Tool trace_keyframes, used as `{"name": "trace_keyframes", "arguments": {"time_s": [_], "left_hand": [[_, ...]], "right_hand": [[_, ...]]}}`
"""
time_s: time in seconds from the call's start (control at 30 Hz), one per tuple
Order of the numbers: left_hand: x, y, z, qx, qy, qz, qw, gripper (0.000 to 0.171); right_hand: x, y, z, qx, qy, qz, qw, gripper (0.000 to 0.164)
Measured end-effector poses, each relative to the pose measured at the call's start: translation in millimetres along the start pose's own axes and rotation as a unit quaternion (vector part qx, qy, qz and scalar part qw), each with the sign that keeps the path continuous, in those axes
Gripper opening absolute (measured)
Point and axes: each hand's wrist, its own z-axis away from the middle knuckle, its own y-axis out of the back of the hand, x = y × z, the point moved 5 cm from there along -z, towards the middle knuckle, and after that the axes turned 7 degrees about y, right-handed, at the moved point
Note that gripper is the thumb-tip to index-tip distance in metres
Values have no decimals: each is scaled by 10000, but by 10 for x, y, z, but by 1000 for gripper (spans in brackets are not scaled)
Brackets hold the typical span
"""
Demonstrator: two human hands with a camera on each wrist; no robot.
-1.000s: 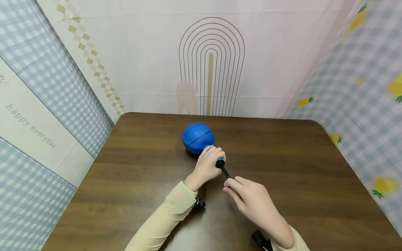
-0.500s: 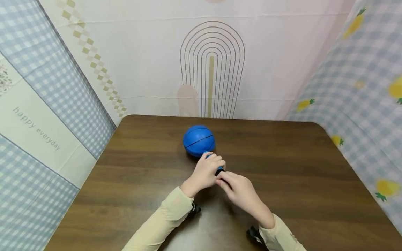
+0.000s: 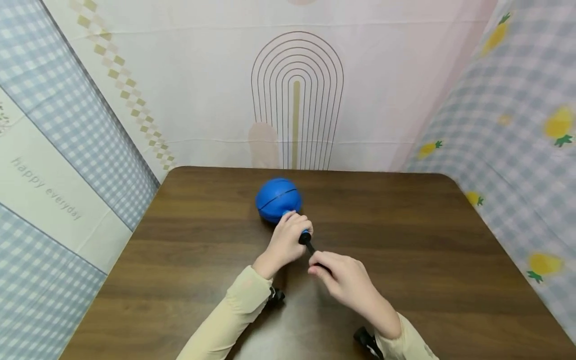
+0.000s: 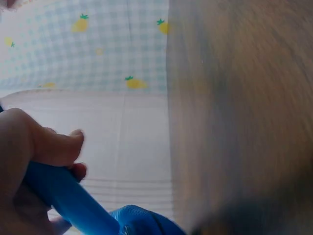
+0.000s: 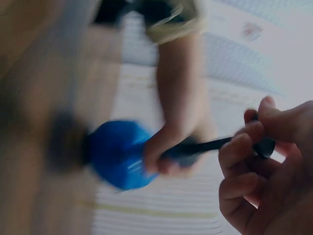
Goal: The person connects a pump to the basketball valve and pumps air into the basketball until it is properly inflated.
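A blue ball (image 3: pixel 275 196) with black seam lines sits on the wooden table, toward its far side. My left hand (image 3: pixel 286 241) grips the blue barrel of a hand pump (image 4: pixel 73 199), whose front end meets the ball; the joint itself is hidden by my fingers in the head view. Out of the barrel's black cap runs a black rod (image 3: pixel 311 247), partly drawn out. Its black handle (image 5: pixel 264 148) lies in the curled fingers of my right hand (image 3: pixel 350 281), nearer to me. Blur softens the right wrist view.
The brown wooden table (image 3: pixel 427 240) has rounded far corners. A pale printed cloth (image 3: pixel 382 90) hangs behind it, with checked cloths on both sides. Black wrist cameras are strapped below each sleeve.
Half a second ago my right hand was close against the left with the rod pushed in. It has since pulled back, and the rod shows again, as it did one second ago.
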Motion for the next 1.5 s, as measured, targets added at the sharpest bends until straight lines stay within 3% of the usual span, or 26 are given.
{"name": "trace_keyframes", "arguments": {"time_s": [0.13, 0.23, 0.33, 0.47, 0.6, 0.7, 0.8, 0.93, 1.07, 1.2, 1.5], "left_hand": [[58, 3, 103, -73, -101, -558, 9984, 22], [94, -45, 143, -392, -65, -72, 9992, 18], [75, -87, 134, -661, 206, 711, 9951, 17], [7, -81, 51, -654, 409, 1048, 9915, 18], [-26, -26, -31, -485, 392, 950, 9935, 24], [-17, -15, -31, -563, 382, 916, 9935, 25], [6, -15, 14, -650, 449, 834, 9934, 24], [59, 26, 69, -495, 581, 465, 9960, 20], [154, 17, 109, -505, 374, -170, 9979, 19], [191, -31, 104, -490, 205, -438, 9976, 16], [-1, -83, -52, -184, 469, -141, 9986, 20]], "right_hand": [[204, -240, -20, -434, -433, -197, 9979, 7], [204, -267, -54, -525, -619, -261, 9964, 4], [84, -129, -90, -540, -766, -206, 9954, 6], [-147, 134, -67, -525, -789, -161, 9954, 6], [-301, 294, 4, -382, -632, -183, 9971, 10], [-308, 285, 20, -239, -408, -198, 9987, 13], [-215, 194, -11, -231, -304, -336, 9987, 12], [15, 25, -80, -555, -523, -495, 9959, 9], [185, -145, -83, -915, -580, -191, 9939, 9], [216, -205, -51, -982, -539, 246, 9934, 5], [-42, 184, 38, -803, -544, 516, 9939, 1]]}}
